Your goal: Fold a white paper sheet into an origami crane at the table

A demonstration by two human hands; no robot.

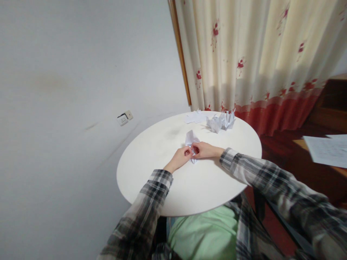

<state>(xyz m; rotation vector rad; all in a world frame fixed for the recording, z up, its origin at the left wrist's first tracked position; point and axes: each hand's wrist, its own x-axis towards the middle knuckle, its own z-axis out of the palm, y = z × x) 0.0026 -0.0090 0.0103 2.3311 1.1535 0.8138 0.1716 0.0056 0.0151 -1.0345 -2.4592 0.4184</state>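
A small folded piece of white paper (pixel 191 139) rests on the round white table (pixel 162 169), near its middle. My left hand (pixel 180 157) pinches the paper's near end from the left, fingers curled. My right hand (pixel 204 150) pinches the same end from the right, and the two hands touch each other over it. The paper's far part sticks up and away from my fingers. Both sleeves are grey plaid.
Several folded white paper figures (pixel 222 121) and a flat white sheet (pixel 195 117) lie at the table's far edge. A cream curtain with red flowers (pixel 252 54) hangs behind. A brown desk with a paper sheet (pixel 326 150) stands to the right. A wall socket (pixel 124 117) sits at left.
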